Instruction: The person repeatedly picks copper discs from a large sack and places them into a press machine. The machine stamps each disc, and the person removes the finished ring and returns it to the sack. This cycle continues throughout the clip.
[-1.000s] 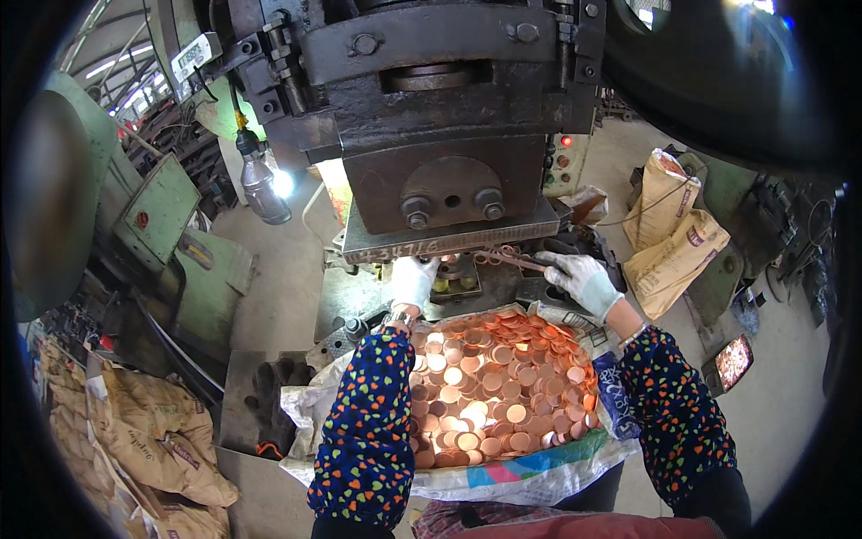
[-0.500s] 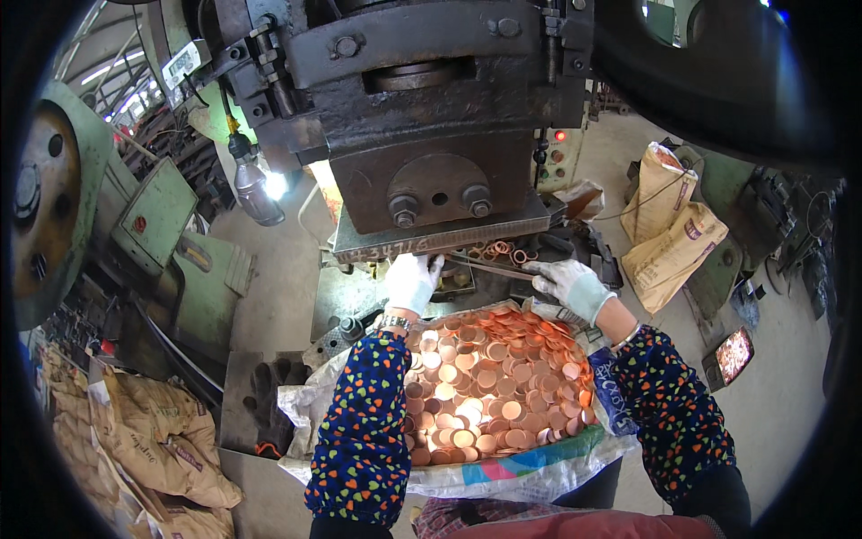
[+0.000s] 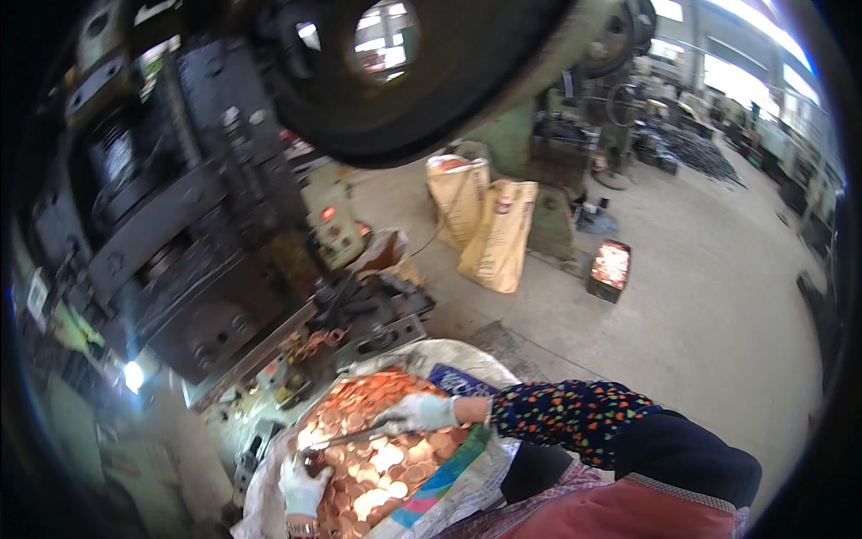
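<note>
My right hand (image 3: 417,413), in a white glove, is closed on a long thin metal tool (image 3: 352,438) that looks like tweezers or tongs. It lies low over a heap of round copper discs (image 3: 388,456), its tip pointing left toward my other hand. My left hand (image 3: 302,487), also gloved, is at the left side of the heap, fingers curled around a dark spot. What lies between them is too small and blurred to make out. A white woven sack (image 3: 476,359), spread open with its rim folded down, holds the discs in front of me.
A dark press (image 3: 202,305) stands at left, with a lit lamp (image 3: 134,376) beside it. Several copper rings (image 3: 314,341) lie near its bed. Two paper sacks (image 3: 498,235) and a bin of shiny pieces (image 3: 611,268) stand on the floor. A large dark wheel (image 3: 404,99) hangs overhead.
My view has swung to the right. Both hands have drawn back from under the press to above the discs, the tool still in my right hand.
</note>
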